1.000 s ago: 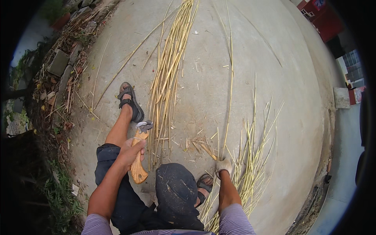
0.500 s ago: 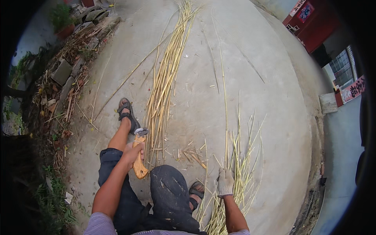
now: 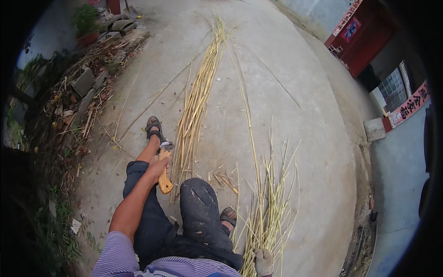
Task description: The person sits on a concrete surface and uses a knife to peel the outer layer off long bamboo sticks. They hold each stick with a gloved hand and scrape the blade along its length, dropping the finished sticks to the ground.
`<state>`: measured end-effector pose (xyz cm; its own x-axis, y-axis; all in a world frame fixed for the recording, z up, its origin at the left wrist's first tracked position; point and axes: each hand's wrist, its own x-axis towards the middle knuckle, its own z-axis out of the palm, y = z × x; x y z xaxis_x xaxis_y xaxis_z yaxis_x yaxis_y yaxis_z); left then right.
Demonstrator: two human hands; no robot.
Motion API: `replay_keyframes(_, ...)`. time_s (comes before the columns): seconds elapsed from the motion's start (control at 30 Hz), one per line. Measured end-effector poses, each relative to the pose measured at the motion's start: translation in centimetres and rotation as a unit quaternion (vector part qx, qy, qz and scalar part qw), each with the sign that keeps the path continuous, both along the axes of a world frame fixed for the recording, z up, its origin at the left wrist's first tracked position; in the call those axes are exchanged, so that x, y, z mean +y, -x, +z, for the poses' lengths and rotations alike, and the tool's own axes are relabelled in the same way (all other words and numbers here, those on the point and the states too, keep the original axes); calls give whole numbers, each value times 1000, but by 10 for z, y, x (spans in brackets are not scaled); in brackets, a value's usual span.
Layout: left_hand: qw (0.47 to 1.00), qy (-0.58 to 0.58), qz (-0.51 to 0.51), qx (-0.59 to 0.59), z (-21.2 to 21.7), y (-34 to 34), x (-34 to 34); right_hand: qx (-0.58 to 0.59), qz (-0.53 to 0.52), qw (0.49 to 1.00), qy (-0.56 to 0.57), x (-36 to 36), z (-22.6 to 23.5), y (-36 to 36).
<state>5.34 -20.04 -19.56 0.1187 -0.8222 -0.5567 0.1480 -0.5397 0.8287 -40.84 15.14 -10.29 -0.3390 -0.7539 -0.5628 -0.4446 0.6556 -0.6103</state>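
Observation:
My left hand, bare, is wrapped around a wooden-handled tool. A grey metal head shows at its upper end, above my fist; the blade's shape cannot be made out. My right hand, in a pale work glove, is low by my right hip, closed on a long thin stalk that stretches forward along the ground. Its grip is partly hidden among a bundle of thin yellow-green stalks at my right side. Between my feet and the far end lies a larger pile of straw-coloured stalks.
Short cut pieces litter the concrete ahead of my right knee. Debris, stones and a potted plant line the left side. Beyond the concrete on the right stand a blue wall and a dark red door.
My right hand has drawn back toward my hip, bringing the long stalk nearer. My left hand keeps its hold on the tool, and the view has shifted slightly.

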Motion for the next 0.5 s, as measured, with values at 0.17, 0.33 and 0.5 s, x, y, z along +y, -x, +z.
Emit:
replay_keyframes(0.17,998,48,-23,19,38,-6,20,133,68,975,167,46,-52,34)
replay_keyframes(0.33,996,28,-75,38,82,3,58,39,50,996,55,28,-3,17)
replay_keyframes(0.5,989,38,-144,-18,107,3,96,-42,40,996,69,0,61,-3)
